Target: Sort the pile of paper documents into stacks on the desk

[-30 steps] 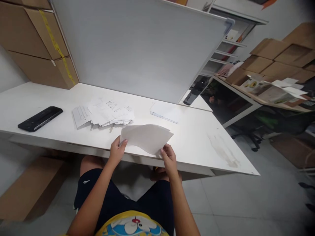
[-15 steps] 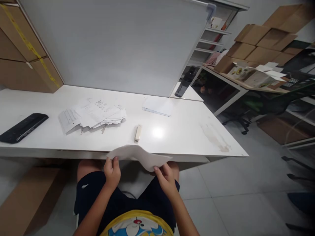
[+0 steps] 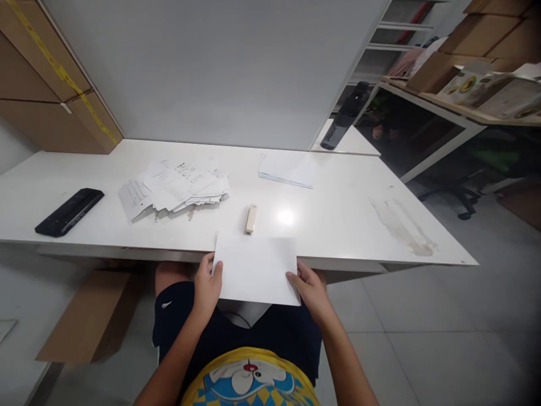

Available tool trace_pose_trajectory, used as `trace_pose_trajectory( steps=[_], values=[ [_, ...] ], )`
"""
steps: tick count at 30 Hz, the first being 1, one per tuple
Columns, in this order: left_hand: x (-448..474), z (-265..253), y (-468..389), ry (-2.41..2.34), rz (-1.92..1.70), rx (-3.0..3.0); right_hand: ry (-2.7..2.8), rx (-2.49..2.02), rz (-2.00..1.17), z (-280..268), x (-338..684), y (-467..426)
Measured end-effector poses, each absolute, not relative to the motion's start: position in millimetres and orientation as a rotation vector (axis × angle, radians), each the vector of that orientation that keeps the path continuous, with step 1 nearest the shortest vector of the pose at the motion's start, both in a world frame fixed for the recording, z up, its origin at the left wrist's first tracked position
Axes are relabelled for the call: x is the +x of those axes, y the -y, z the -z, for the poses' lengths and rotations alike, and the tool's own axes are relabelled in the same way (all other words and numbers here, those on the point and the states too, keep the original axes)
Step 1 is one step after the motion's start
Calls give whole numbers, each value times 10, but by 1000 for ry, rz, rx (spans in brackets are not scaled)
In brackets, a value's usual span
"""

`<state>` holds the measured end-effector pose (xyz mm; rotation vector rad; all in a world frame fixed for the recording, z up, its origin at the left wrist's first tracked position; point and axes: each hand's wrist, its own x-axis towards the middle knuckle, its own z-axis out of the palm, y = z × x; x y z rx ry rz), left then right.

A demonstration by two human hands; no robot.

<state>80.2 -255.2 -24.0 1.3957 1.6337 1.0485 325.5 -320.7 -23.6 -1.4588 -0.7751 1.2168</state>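
From the head view, I see a white paper (image 3: pixel 256 269) at the lower middle of the frame, held nearly flat, its far edge overlapping the front edge of the table (image 3: pixel 338 214); whether it touches the table I can't tell; the left hand (image 3: pixel 208 285) is pinched on its left edge, thumb on top; the right hand (image 3: pixel 311 287) pinches its right edge the same way, the two hands apart with the paper between them; just beyond its far edge, near the centre, lies a cream stapler (image 3: pixel 250 219); left of centre is an untidy pile (image 3: pixel 181 189) of printed slips, and above and right of the stapler a neater stack (image 3: pixel 286 171); a black device (image 3: pixel 70 212) lies at the left; a grey board (image 3: pixel 211 73) fills the top middle, with a dark bottle (image 3: pixel 344 118) by its right edge and taped boxes (image 3: pixel 54 124) at the upper left.
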Motion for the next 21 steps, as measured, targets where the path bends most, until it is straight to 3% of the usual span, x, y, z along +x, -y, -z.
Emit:
trace_pose_trajectory(
  steps=[6,14,21],
  values=[
    [702,-12,2268,-1730,-1037,1882,674,-1400,-1282,176,3313,3094],
    [1053,-105,1691,-952,-657,2665,624,-1467,-1186,199,3455,3114],
    [1354,-13,1598,-842,-464,2820,622,-1489,-1184,117,3551,3282]
  ],
)
